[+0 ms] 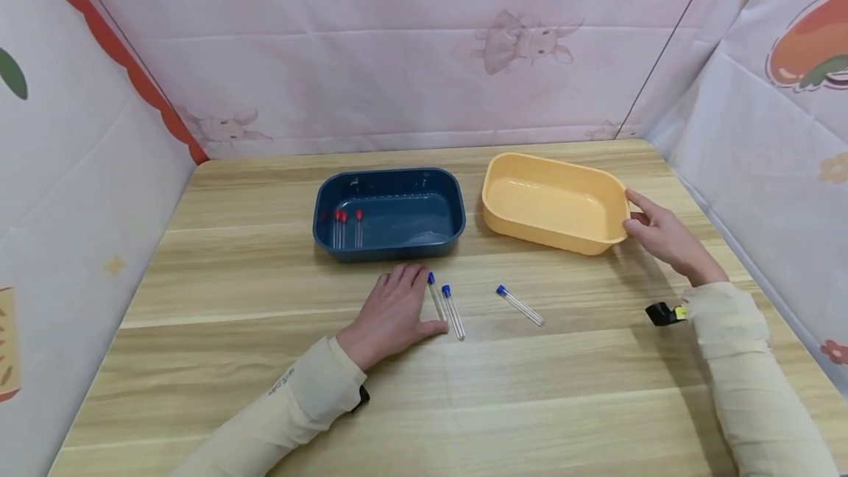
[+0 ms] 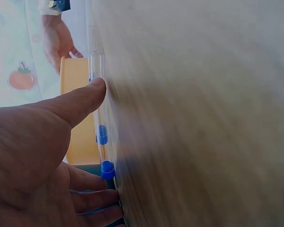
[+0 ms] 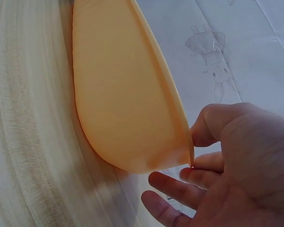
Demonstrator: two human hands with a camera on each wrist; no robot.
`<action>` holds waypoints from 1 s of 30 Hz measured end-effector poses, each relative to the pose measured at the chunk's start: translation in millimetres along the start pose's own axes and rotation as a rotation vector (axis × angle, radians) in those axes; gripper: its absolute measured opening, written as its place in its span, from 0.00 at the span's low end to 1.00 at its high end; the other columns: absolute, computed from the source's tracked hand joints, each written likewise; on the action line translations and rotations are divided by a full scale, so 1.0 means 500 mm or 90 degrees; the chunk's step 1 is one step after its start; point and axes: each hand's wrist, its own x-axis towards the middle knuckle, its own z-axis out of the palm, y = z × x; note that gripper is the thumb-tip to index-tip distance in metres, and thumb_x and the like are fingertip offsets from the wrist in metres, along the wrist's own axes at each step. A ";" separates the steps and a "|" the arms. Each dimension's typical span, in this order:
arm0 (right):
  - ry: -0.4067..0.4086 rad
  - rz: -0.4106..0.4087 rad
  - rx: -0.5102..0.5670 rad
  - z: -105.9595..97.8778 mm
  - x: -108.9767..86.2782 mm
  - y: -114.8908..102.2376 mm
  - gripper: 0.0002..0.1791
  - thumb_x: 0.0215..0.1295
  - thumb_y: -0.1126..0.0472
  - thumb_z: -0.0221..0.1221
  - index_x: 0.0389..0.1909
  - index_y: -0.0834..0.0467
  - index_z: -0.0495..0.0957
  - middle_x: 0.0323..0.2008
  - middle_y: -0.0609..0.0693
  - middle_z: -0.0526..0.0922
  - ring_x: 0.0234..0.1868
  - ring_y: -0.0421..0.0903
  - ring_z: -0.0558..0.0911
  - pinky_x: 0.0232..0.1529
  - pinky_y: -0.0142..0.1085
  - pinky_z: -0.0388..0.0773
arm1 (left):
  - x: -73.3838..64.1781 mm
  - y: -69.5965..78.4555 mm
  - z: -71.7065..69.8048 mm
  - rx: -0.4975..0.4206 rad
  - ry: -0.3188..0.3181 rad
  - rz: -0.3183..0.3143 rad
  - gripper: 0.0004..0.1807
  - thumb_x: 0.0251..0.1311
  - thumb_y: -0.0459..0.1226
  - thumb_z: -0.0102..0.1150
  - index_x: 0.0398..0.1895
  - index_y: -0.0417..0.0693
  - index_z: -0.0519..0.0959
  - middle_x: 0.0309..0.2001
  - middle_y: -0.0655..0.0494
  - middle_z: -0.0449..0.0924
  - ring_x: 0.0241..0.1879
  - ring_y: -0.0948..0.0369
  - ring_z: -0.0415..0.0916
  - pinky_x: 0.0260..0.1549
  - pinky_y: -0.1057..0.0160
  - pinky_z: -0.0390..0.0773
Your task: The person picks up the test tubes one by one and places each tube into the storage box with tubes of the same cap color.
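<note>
My left hand (image 1: 391, 315) rests on the table beside a blue-capped test tube (image 1: 436, 296). Its thumb is by the tube's clear end and its extended fingers are near the cap. Two other blue-capped tubes lie to the right, a near tube (image 1: 453, 313) and a farther tube (image 1: 520, 305). With thumb and fingers at its right end, my right hand (image 1: 662, 235) holds the rim of a yellow plastic bin (image 3: 118, 94). No contents show inside the bin. Part of the nearest tube is covered by the left thumb (image 2: 87, 99) in the left wrist view.
A dark blue bin (image 1: 391, 250) stands left of the yellow one, with several red-capped tubes (image 1: 359, 227) against its left side. Printed cloth walls (image 1: 397, 87) enclose the wooden table (image 1: 218, 263) at the back and sides.
</note>
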 end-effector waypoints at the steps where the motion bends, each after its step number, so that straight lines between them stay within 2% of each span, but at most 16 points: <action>1: 0.000 -0.001 0.002 0.000 0.001 0.000 0.37 0.71 0.57 0.46 0.73 0.57 0.38 0.57 0.69 0.69 0.45 0.28 0.72 0.40 0.16 0.65 | 0.001 0.000 0.000 0.000 0.000 -0.001 0.52 0.45 0.69 0.56 0.66 0.42 0.62 0.62 0.47 0.62 0.59 0.52 0.58 0.57 0.48 0.63; 6: -0.004 -0.001 0.012 0.000 0.004 -0.001 0.37 0.71 0.57 0.46 0.73 0.57 0.38 0.58 0.68 0.69 0.45 0.27 0.72 0.40 0.16 0.66 | 0.004 0.000 0.000 -0.005 -0.010 -0.011 0.53 0.43 0.69 0.56 0.66 0.43 0.63 0.62 0.47 0.62 0.59 0.52 0.58 0.57 0.48 0.62; 12: -0.010 -0.009 0.019 0.001 0.004 0.001 0.37 0.71 0.58 0.47 0.73 0.57 0.38 0.58 0.69 0.68 0.48 0.31 0.73 0.41 0.16 0.66 | 0.007 0.004 0.000 -0.006 -0.020 -0.019 0.54 0.42 0.70 0.56 0.66 0.43 0.63 0.62 0.48 0.61 0.58 0.52 0.57 0.57 0.48 0.62; 18: -0.012 -0.009 0.008 -0.003 0.005 0.000 0.36 0.71 0.58 0.46 0.73 0.56 0.39 0.58 0.68 0.69 0.49 0.35 0.72 0.39 0.19 0.67 | 0.008 0.009 0.001 0.005 -0.014 -0.019 0.54 0.40 0.72 0.56 0.65 0.44 0.63 0.62 0.48 0.61 0.58 0.51 0.57 0.55 0.48 0.63; 21: -0.022 -0.001 -0.006 -0.008 0.009 -0.003 0.36 0.70 0.58 0.46 0.73 0.55 0.40 0.59 0.67 0.68 0.49 0.39 0.72 0.39 0.22 0.69 | 0.008 0.011 0.003 0.006 -0.009 -0.020 0.54 0.40 0.72 0.56 0.65 0.45 0.63 0.62 0.48 0.62 0.58 0.51 0.57 0.55 0.48 0.63; 27: -0.045 0.015 -0.015 -0.014 0.019 -0.010 0.36 0.70 0.58 0.46 0.73 0.52 0.39 0.65 0.65 0.61 0.60 0.52 0.67 0.44 0.23 0.68 | 0.010 0.015 0.000 0.010 -0.016 -0.026 0.54 0.40 0.72 0.56 0.65 0.46 0.64 0.61 0.48 0.62 0.59 0.50 0.57 0.54 0.47 0.62; 30: -0.048 0.011 -0.005 -0.015 0.023 -0.009 0.35 0.70 0.59 0.45 0.73 0.52 0.40 0.66 0.62 0.59 0.60 0.52 0.67 0.44 0.22 0.68 | 0.009 0.017 -0.001 0.015 -0.017 -0.027 0.53 0.40 0.72 0.55 0.64 0.47 0.66 0.60 0.49 0.62 0.58 0.51 0.57 0.53 0.46 0.62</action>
